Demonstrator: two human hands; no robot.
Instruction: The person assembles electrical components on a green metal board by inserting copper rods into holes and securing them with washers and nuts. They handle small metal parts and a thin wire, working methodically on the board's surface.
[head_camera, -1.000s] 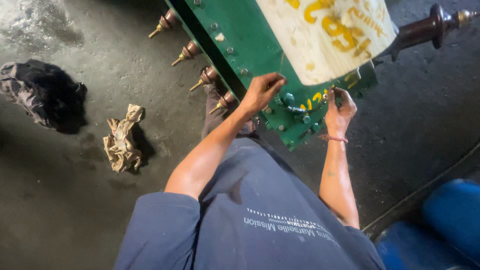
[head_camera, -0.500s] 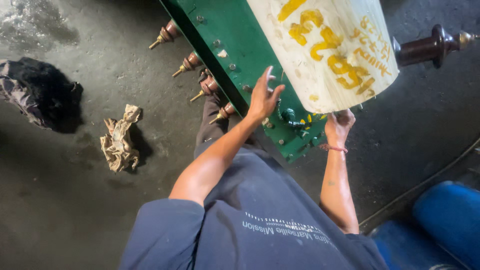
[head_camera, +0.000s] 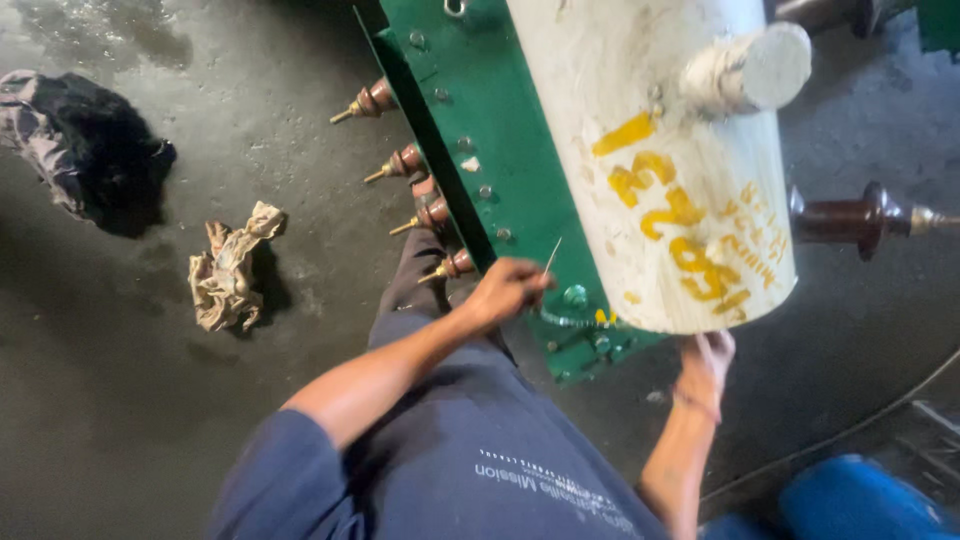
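Head view, looking down. The concrete floor (head_camera: 120, 420) is filling the left and lower frame, stained and damp-looking. The green steel cover plate (head_camera: 480, 130), the landmark here, is running diagonally from the top centre down toward the lower middle, dotted with bolts. A white cylindrical tank (head_camera: 660, 170) with yellow painted marks is lying over the plate's right side, a short white stub projecting near its top. The person's blue-grey shirt (head_camera: 470, 470) is occupying the bottom centre, below the plate. A dark heap of cloth (head_camera: 90, 150) is lying on the floor well left of the plate, and a crumpled tan rag (head_camera: 232, 265) is lying between that heap and the plate. A blue object (head_camera: 860, 500) is showing at the bottom right corner. A dark brown insulator bushing (head_camera: 860, 220) is projecting to the right of the tank. Four small brown terminals with brass tips (head_camera: 420, 215) are standing out in a row along the plate's left edge.

The left hand (head_camera: 508, 290) is resting at the plate's lower left edge, just beside the lowest terminal, fingers pinched around a thin stiff wire (head_camera: 552, 255) that is pointing up over the green surface; the twisted part of the wire is lying on the plate just right of this hand. The right hand (head_camera: 705, 365) is reaching up below the tank's lower end, at the plate's lower right corner; its fingers are pressing against the underside, and whether they are grasping anything cannot be told.
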